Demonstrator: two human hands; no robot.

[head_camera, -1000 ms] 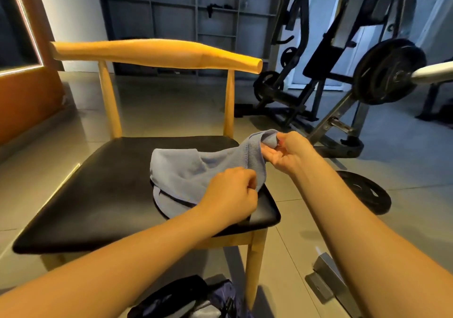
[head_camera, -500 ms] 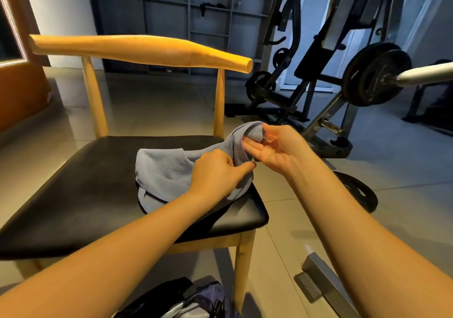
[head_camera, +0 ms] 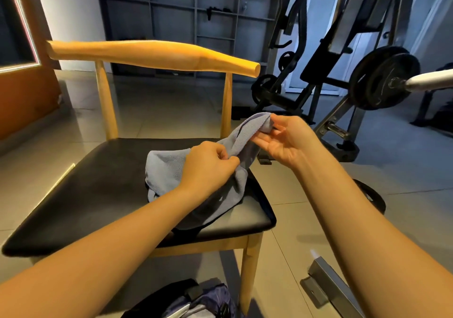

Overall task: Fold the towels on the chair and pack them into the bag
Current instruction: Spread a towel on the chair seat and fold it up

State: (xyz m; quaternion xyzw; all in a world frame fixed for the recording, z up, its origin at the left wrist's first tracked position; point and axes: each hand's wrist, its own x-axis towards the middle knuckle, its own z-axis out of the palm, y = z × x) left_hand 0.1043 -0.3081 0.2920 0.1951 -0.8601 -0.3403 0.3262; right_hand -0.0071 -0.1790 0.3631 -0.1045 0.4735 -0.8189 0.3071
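Below, bag (head_camera: 181, 300) half out of frame.

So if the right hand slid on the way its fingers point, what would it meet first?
The towel, whose corner the right hand pinches; just beyond, probably the left hand.

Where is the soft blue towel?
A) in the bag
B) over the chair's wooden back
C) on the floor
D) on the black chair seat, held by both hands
D: the soft blue towel rests on the black chair seat while the left hand and right hand each pinch it.
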